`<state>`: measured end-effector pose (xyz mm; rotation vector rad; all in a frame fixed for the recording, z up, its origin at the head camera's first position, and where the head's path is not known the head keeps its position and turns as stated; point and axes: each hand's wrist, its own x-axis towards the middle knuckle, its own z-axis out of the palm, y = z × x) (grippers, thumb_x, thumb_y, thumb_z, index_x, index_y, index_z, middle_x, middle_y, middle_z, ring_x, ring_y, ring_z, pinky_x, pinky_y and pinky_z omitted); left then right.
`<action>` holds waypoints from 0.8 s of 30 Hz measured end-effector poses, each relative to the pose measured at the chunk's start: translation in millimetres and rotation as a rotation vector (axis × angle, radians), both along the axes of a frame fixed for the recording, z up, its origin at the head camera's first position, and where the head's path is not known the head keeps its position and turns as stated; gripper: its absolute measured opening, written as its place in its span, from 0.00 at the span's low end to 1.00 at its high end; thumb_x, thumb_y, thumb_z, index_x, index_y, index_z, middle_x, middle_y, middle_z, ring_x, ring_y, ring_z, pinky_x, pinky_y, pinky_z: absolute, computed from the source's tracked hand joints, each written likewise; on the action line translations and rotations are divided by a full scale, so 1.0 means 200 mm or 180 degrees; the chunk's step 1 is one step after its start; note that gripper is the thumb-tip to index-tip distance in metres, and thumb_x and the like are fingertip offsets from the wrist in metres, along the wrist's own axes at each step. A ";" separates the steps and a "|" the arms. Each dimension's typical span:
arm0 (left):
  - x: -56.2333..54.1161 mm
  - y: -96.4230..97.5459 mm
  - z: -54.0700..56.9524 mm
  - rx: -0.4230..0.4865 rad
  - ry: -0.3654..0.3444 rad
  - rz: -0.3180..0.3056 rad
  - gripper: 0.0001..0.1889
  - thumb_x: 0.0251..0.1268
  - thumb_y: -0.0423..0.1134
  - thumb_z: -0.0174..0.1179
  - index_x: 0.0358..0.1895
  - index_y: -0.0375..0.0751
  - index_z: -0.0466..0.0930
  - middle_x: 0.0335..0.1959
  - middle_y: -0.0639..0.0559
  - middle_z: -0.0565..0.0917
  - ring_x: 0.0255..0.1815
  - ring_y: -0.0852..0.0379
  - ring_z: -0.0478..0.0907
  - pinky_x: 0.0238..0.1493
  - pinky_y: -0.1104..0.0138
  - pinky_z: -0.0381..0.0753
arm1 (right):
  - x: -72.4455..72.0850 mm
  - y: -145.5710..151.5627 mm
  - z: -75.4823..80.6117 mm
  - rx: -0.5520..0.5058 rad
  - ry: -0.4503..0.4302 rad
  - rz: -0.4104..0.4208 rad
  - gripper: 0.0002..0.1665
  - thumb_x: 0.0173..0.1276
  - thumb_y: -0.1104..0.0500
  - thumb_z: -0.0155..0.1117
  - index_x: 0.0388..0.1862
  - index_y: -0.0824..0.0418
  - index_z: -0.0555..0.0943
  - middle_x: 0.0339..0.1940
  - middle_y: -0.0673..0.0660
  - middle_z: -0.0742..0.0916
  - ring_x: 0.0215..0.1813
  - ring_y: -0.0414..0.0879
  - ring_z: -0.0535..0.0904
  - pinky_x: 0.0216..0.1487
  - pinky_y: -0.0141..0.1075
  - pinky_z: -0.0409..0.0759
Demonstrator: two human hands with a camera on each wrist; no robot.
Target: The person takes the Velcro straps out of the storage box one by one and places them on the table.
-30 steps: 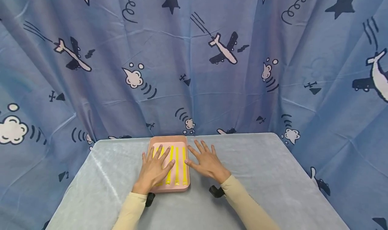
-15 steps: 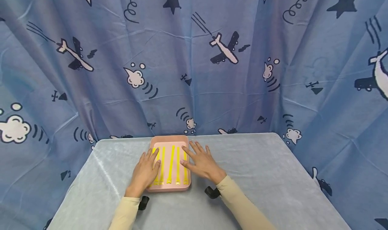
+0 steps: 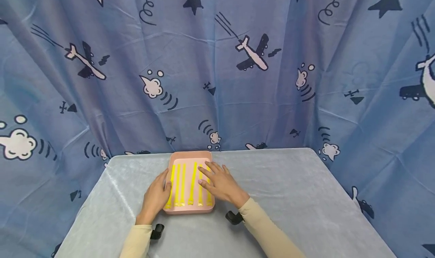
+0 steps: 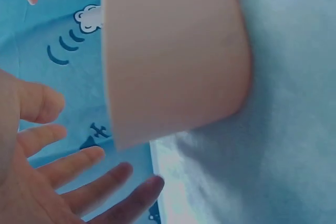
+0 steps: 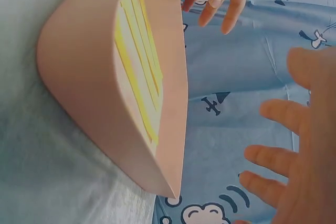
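Note:
A pink rectangular tray (image 3: pixel 190 154) lies on the table with several long, thin yellow strips (image 3: pixel 192 182) laid lengthwise in it. The right wrist view shows the strips (image 5: pixel 134 90) flat on the bottom, inside the raised tray wall (image 5: pixel 79 72). My left hand (image 3: pixel 154 197) is beside the tray's left rim; in the left wrist view its fingers are spread and apart from the tray wall (image 4: pixel 176 61). My right hand (image 3: pixel 222 186) hovers over the tray's right side, fingers extended and partly hiding the rightmost strips. Neither hand holds anything.
A grey-blue cloth covers the table (image 3: pixel 289 197). Behind it hangs a blue curtain (image 3: pixel 217 80) printed with planes and clouds. Black wrist-worn cameras (image 3: pixel 234 217) sit under both wrists.
My left hand has moved left off the strips to the tray's left side, uncovering them. My right hand has shifted slightly left, over the tray's right side. The tray has hardly moved.

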<state>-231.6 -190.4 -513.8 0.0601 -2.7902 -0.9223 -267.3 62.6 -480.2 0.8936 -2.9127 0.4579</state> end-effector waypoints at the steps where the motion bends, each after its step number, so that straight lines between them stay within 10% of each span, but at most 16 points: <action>1: 0.00 0.00 0.00 0.0039 0.0008 0.0022 0.28 0.73 0.40 0.50 0.75 0.44 0.63 0.72 0.38 0.69 0.70 0.36 0.68 0.65 0.40 0.68 | 0.00 0.00 0.00 -0.0003 0.0020 0.0030 0.34 0.76 0.34 0.41 0.77 0.43 0.63 0.79 0.55 0.65 0.79 0.56 0.57 0.75 0.62 0.54; 24: -0.01 -0.07 -0.14 0.0604 -0.0103 0.0000 0.23 0.68 0.32 0.54 0.66 0.30 0.72 0.53 0.33 0.83 0.48 0.42 0.85 0.47 0.53 0.84 | 0.00 -0.21 0.03 0.0386 0.0302 0.0530 0.30 0.70 0.43 0.62 0.69 0.44 0.73 0.69 0.52 0.77 0.71 0.49 0.71 0.70 0.47 0.70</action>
